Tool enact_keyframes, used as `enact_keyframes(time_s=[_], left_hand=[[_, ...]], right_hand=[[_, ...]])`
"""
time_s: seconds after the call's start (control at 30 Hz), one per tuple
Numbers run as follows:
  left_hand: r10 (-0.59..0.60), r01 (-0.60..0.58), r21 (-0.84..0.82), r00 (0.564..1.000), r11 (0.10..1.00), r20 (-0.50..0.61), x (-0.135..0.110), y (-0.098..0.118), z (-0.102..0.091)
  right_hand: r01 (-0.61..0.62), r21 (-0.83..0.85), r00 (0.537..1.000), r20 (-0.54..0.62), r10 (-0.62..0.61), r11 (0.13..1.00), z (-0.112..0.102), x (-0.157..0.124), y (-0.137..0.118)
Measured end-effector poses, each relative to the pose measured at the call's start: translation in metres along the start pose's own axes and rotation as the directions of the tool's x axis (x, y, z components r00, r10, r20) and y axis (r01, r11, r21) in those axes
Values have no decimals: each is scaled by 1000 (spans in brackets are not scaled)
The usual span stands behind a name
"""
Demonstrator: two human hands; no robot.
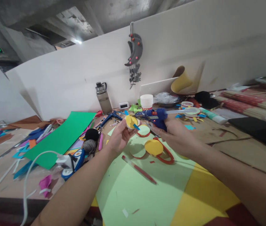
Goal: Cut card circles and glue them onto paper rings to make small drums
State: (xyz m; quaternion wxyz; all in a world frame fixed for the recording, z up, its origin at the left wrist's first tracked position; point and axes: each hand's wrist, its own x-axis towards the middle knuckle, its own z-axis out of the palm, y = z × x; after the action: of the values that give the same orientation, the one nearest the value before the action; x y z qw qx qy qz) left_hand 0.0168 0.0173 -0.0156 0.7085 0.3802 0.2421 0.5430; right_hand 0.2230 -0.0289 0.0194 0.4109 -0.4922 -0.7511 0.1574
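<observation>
My left hand [120, 135] pinches a small round yellow-topped piece [131, 121] with a blue strip sticking out from its edge. My right hand [170, 130] is wrapped round a blue hot glue gun [155, 116], a clear glue stick running out of its back. The gun's nozzle points left and is close to the yellow piece; whether they touch I cannot tell. Below the hands lie a yellow disc [154, 147], a pair of red-handled scissors [168, 157] and a red pen [140, 170] on a pale green sheet [137, 194].
A green sheet [62, 138], a blue power strip [74, 163] with a white plug, and dark balls of yarn are on the left. A water bottle [103, 99] and stacked white cups [146, 101] stand behind. On the right lie a glue tube [214, 116] and a black slab [260, 128].
</observation>
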Motion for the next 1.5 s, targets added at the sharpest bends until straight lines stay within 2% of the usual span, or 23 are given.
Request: enact_keyframes(time_s=[0.17, 0.33, 0.67, 0.93, 1.1, 1.27, 1.5], left_hand=[[-5, 4, 33, 1000, 999, 30, -1, -2, 1], [3, -7, 49, 996, 999, 84, -2, -1, 3], [-40, 40, 1, 998, 999, 40, 0, 0, -5], [-72, 71, -57, 997, 996, -19, -3, 6, 2], [-61, 61, -32, 998, 998, -4, -2, 5, 0], [-13, 13, 14, 999, 1000, 37, -2, 4, -2], [30, -30, 5, 999, 1000, -41, -3, 6, 4]], right_hand=[[-48, -36, 998, 43, 50, 998, 0, -2, -3], [-18, -2, 998, 62, 19, 1000, -1, -7, -12], [-19, 29, 993, 117, 15, 999, -5, -8, -18], [-41, -30, 988, 148, 45, 999, -8, -8, -16], [-11, 24, 995, 101, 9, 1000, -8, -6, -11], [-46, -4, 999, 14, 46, 999, -9, -3, -7], [-60, -102, 998, 28, 63, 993, -10, -1, -7]])
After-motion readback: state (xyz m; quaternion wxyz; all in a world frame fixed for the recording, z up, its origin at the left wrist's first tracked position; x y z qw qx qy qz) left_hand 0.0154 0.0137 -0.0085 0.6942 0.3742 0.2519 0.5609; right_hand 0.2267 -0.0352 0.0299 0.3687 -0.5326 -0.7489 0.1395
